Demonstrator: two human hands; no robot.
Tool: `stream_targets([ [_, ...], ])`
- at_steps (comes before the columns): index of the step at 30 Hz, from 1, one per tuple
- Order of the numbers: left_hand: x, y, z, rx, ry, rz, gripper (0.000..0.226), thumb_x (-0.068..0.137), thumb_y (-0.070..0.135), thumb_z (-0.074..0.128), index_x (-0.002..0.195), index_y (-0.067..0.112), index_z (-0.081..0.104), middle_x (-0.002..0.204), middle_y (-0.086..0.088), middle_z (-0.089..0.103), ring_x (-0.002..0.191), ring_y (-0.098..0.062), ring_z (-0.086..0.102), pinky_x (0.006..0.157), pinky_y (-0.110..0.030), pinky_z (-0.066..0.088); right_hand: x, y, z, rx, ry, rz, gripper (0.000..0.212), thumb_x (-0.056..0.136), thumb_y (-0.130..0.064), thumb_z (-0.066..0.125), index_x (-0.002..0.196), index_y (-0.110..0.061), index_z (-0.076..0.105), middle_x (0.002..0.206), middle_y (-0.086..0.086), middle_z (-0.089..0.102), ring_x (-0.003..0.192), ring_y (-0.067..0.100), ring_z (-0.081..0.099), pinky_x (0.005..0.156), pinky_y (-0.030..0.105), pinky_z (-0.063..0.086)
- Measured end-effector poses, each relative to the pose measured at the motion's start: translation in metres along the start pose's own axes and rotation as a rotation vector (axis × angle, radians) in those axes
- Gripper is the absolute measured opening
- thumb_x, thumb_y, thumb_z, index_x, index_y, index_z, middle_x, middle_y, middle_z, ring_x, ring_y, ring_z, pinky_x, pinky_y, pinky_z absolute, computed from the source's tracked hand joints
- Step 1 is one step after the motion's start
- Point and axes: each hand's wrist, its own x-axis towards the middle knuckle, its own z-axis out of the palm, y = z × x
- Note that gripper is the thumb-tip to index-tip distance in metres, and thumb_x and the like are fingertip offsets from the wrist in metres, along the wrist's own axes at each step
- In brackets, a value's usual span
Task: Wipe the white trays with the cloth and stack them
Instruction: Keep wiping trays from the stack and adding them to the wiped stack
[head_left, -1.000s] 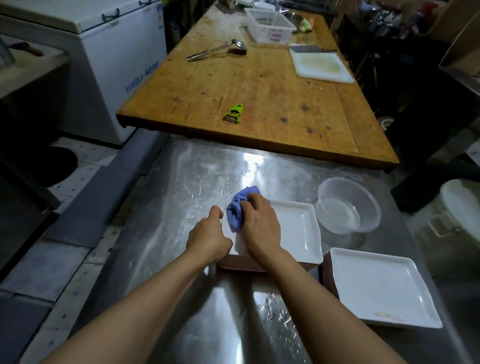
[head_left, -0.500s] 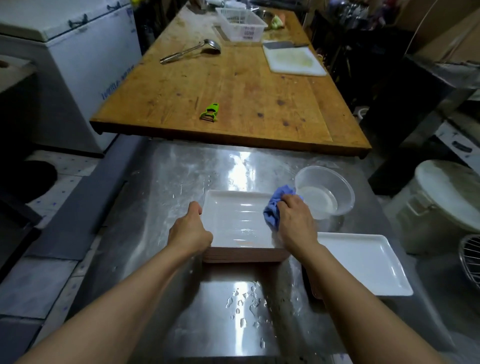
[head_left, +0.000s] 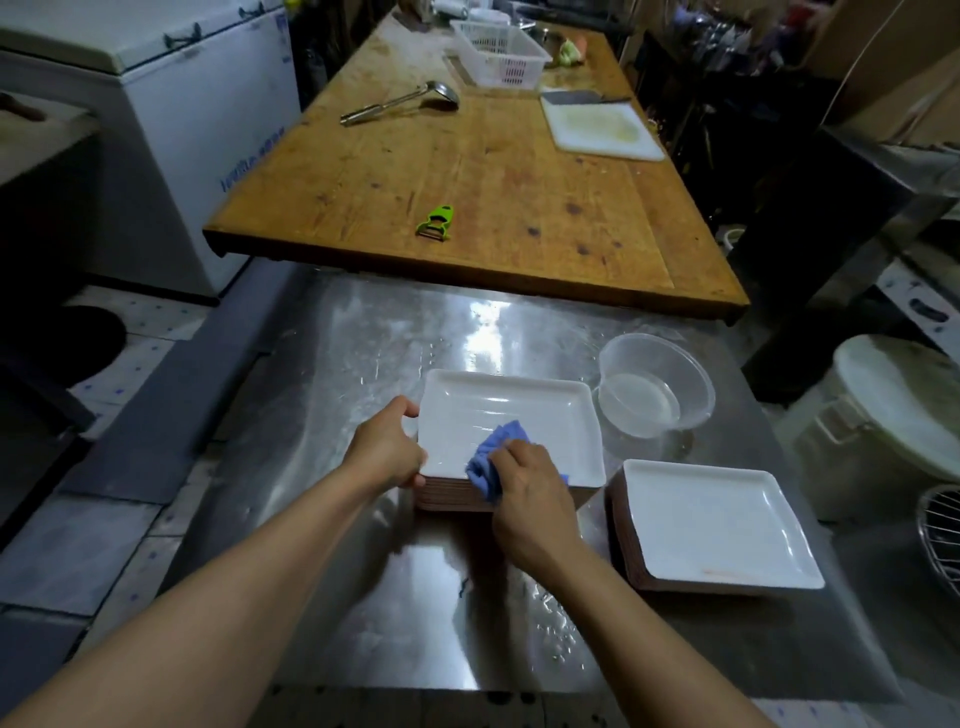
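- The scene was dim overall, the far right background falling to near black.
- Light came from above, throwing a bright glare patch on the wet steel table (head_left: 483, 332).
- Softer sheen lay on the white tray (head_left: 498, 410).
- Forearm shadows fell on the steel nearest the camera.
- Wide-angle distortion bowed the wooden table (head_left: 467, 171) and stretched the edges.
- Corners looked soft and smeared; the centre stayed fairly sharp.

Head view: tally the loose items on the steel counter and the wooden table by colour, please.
White: 4 — tray being wiped, tray at right, basket, cutting board
Blue: 1 — cloth
Green: 1 — peeler
Clear: 1 — bowl
Metal: 1 — ladle
Total: 8
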Motion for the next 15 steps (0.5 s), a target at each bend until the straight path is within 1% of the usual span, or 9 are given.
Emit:
stream_targets([
  [2, -0.001, -0.001, -0.002, -0.043, -0.02, 0.008, 0.041, 0.079, -0.01, 0.052, 0.101, 0.024, 0.048, 0.079, -0.012, 0.057, 0.041, -0.018, 0.057, 0.046, -0.028, 0.051, 0.009, -0.02, 0.013, 0.04, -0.016, -0.057, 0.031, 0.086, -0.021, 0.039, 0.102, -0.008, 0.062, 0.114, 0.008, 0.056, 0.108, 0.023, 0.046, 0.087, 0.028, 0.031],
  [4, -0.001, -0.002, -0.004, -0.082, -0.041, 0.008, 0.043, 0.079, -0.011, 0.05, 0.101, 0.026, 0.05, 0.077, -0.013, 0.058, 0.05, -0.022, 0.056, 0.048, -0.029, 0.05, 0.015, -0.034, 0.019, 0.067, -0.049, -0.086, 0.038, 0.084, -0.021, 0.039, 0.111, -0.007, 0.062, 0.118, 0.009, 0.055, 0.111, 0.024, 0.046, 0.094, 0.03, 0.033],
  [6, -0.001, -0.004, -0.005, -0.104, -0.055, 0.008, 0.045, 0.079, -0.011, 0.047, 0.106, 0.024, 0.053, 0.074, -0.013, 0.057, 0.053, -0.023, 0.052, 0.049, -0.029, 0.048, 0.017, -0.037, 0.019, 0.08, -0.067, -0.099, 0.043, 0.081, -0.02, 0.039, 0.114, -0.005, 0.062, 0.12, 0.012, 0.056, 0.112, 0.028, 0.048, 0.095, 0.034, 0.036],
  [9, -0.002, -0.003, -0.002, -0.07, -0.032, -0.007, 0.047, 0.076, -0.011, 0.049, 0.108, 0.024, 0.051, 0.074, -0.01, 0.056, 0.056, -0.022, 0.054, 0.049, -0.029, 0.051, 0.012, -0.024, 0.012, 0.045, -0.107, -0.173, 0.039, 0.083, -0.015, 0.049, 0.119, -0.008, 0.061, 0.125, 0.01, 0.056, 0.115, 0.026, 0.049, 0.098, 0.034, 0.038],
  [11, -0.005, 0.002, 0.002, -0.015, -0.004, -0.024, 0.048, 0.073, -0.011, 0.05, 0.104, 0.025, 0.048, 0.079, -0.01, 0.057, 0.056, -0.025, 0.062, 0.051, -0.033, 0.055, 0.009, -0.011, 0.005, 0.003, -0.106, -0.167, 0.034, 0.083, -0.014, 0.051, 0.114, -0.01, 0.063, 0.122, 0.007, 0.057, 0.113, 0.026, 0.051, 0.096, 0.034, 0.038],
  [12, -0.006, 0.003, 0.004, 0.013, 0.0, -0.029, 0.048, 0.073, -0.011, 0.051, 0.104, 0.025, 0.046, 0.081, -0.01, 0.058, 0.054, -0.025, 0.065, 0.051, -0.033, 0.056, 0.006, -0.004, 0.002, -0.02, -0.085, -0.139, 0.03, 0.082, -0.014, 0.05, 0.108, -0.009, 0.064, 0.118, 0.008, 0.058, 0.109, 0.027, 0.052, 0.093, 0.034, 0.038],
  [13, -0.007, 0.004, 0.005, 0.029, -0.003, -0.032, 0.049, 0.073, -0.011, 0.051, 0.105, 0.026, 0.045, 0.082, -0.01, 0.059, 0.052, -0.024, 0.067, 0.05, -0.031, 0.056, 0.003, 0.003, -0.001, -0.04, -0.055, -0.101, 0.028, 0.08, -0.012, 0.049, 0.102, -0.007, 0.065, 0.113, 0.008, 0.059, 0.105, 0.028, 0.053, 0.088, 0.035, 0.038],
  [15, -0.007, 0.002, 0.004, 0.013, -0.031, -0.035, 0.049, 0.075, -0.011, 0.052, 0.108, 0.025, 0.045, 0.084, -0.012, 0.061, 0.05, -0.021, 0.067, 0.043, -0.025, 0.05, -0.003, 0.012, -0.006, -0.052, 0.0, -0.031, 0.026, 0.076, -0.009, 0.047, 0.094, -0.004, 0.066, 0.105, 0.011, 0.061, 0.098, 0.03, 0.055, 0.081, 0.035, 0.036],
])
